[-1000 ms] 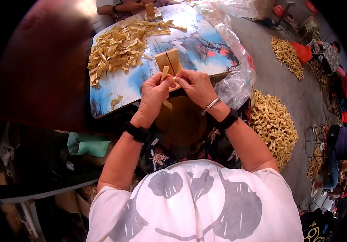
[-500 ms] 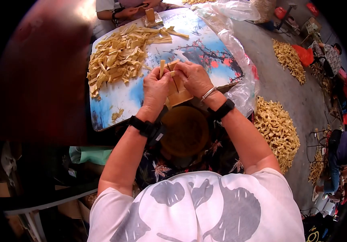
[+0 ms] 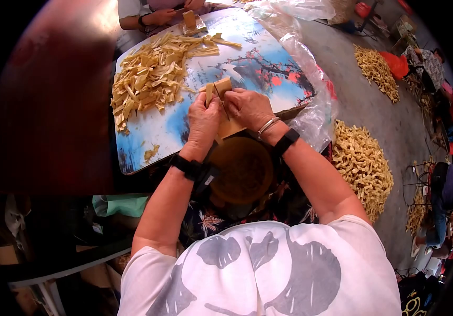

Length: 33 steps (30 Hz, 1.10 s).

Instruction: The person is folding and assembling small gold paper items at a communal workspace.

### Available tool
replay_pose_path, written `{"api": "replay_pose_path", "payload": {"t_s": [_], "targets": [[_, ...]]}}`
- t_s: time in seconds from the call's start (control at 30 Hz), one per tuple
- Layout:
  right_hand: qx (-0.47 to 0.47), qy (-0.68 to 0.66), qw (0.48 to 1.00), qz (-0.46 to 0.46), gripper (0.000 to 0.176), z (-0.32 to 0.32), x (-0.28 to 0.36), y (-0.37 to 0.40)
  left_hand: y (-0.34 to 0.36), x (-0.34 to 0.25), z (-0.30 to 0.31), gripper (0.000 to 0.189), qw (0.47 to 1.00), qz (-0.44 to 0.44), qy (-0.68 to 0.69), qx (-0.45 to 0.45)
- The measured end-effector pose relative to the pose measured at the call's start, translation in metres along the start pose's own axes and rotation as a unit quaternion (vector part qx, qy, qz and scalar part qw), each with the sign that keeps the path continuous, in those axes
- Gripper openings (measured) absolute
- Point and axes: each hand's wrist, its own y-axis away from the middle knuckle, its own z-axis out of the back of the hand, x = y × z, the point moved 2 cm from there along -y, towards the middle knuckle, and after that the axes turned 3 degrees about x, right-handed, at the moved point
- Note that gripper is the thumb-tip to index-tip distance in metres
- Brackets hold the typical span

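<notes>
Your left hand (image 3: 203, 122) is closed on a yellow strip (image 3: 209, 95), pinched upright between thumb and fingers just left of the dark line on the wooden stand (image 3: 230, 128), at the near edge of the painted table (image 3: 171, 126). Your right hand (image 3: 250, 108) is curled in at the other side of that line, fingertips turned down by the stand; whether they grip anything, you cannot tell from here. Loose strip pile (image 3: 150, 73) lies beyond your left hand on the tabletop, round basin (image 3: 241, 171) below the stand, between your forearms
</notes>
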Motion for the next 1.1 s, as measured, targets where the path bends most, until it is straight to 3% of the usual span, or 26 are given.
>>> {"api": "replay_pose_path", "payload": {"t_s": [0.07, 0.17, 0.2, 0.23, 0.27, 0.3, 0.33, 0.4, 0.53, 0.67, 0.7, 0.77, 0.8, 0.87, 0.93, 0.97, 1.07, 1.1], "targets": [[-0.005, -0.002, 1.000, -0.001, 0.015, 0.002, -0.001, 0.001, 0.001, 0.000, 0.003, 0.005, 1.000, -0.001, -0.006, -0.008], [0.012, -0.137, 0.990, -0.035, 0.020, 0.001, -0.019, 0.013, 0.015, -0.018, 0.011, 0.006, 1.000, 0.028, 0.010, -0.008], [0.046, -0.304, 0.945, -0.115, 0.022, 0.006, -0.020, 0.020, 0.015, -0.025, 0.018, 0.004, 0.999, 0.024, 0.026, -0.025], [0.077, -0.459, 0.864, -0.192, 0.024, 0.013, -0.019, 0.030, 0.014, -0.030, 0.029, 0.003, 0.998, 0.021, 0.043, -0.041], [0.102, -0.597, 0.751, -0.264, 0.027, 0.019, -0.016, 0.042, 0.012, -0.030, 0.043, 0.003, 0.997, 0.019, 0.059, -0.055], [0.107, -0.686, 0.673, -0.254, 0.036, 0.025, -0.016, 0.055, 0.002, -0.026, 0.063, 0.003, 0.991, 0.009, 0.079, -0.103], [0.105, -0.696, 0.661, -0.261, 0.036, 0.030, -0.010, 0.064, -0.005, -0.021, 0.083, 0.005, 0.984, 0.000, 0.099, -0.151], [0.101, -0.716, 0.635, -0.270, 0.037, 0.039, 0.003, 0.080, 0.004, -0.022, 0.103, 0.006, 0.980, 0.017, 0.140, -0.139], [0.114, -0.686, 0.672, -0.253, 0.036, 0.035, 0.020, 0.106, 0.069, -0.039, 0.068, 0.011, 0.961, 0.087, 0.261, -0.026], [0.119, -0.609, 0.747, -0.238, 0.031, 0.020, 0.034, 0.125, 0.118, -0.015, 0.032, 0.023, 0.986, 0.078, 0.133, 0.057], [0.115, -0.529, 0.808, -0.231, 0.033, 0.015, 0.035, 0.129, 0.126, -0.011, 0.027, 0.027, 0.987, 0.078, 0.120, 0.075], [0.041, -0.315, 0.942, -0.106, 0.038, 0.017, 0.044, 0.131, 0.138, -0.008, 0.016, 0.024, 0.995, 0.046, 0.047, 0.071], [0.002, -0.195, 0.980, -0.041, 0.041, 0.018, 0.053, 0.132, 0.145, -0.009, 0.009, 0.022, 0.998, 0.032, -0.008, 0.059], [0.022, -0.221, 0.970, -0.094, 0.049, 0.012, 0.069, 0.134, 0.157, -0.021, -0.006, 0.018, 0.964, -0.167, -0.208, -0.004], [-0.016, -0.305, 0.939, -0.157, 0.045, -0.009, 0.079, 0.139, 0.167, -0.021, -0.020, 0.027, 0.928, -0.220, -0.302, 0.020], [-0.008, -0.329, 0.922, -0.203, 0.038, -0.009, 0.083, 0.138, 0.168, -0.017, -0.023, 0.033, 0.931, -0.208, -0.298, 0.020], [-0.045, -0.308, 0.941, -0.133, 0.033, -0.006, 0.069, 0.136, 0.176, -0.017, -0.017, 0.036, 0.918, -0.255, -0.302, -0.021], [-0.057, -0.281, 0.949, -0.129, 0.031, -0.003, 0.066, 0.137, 0.179, -0.015, -0.009, 0.035, 0.935, -0.199, -0.292, -0.029]]}}
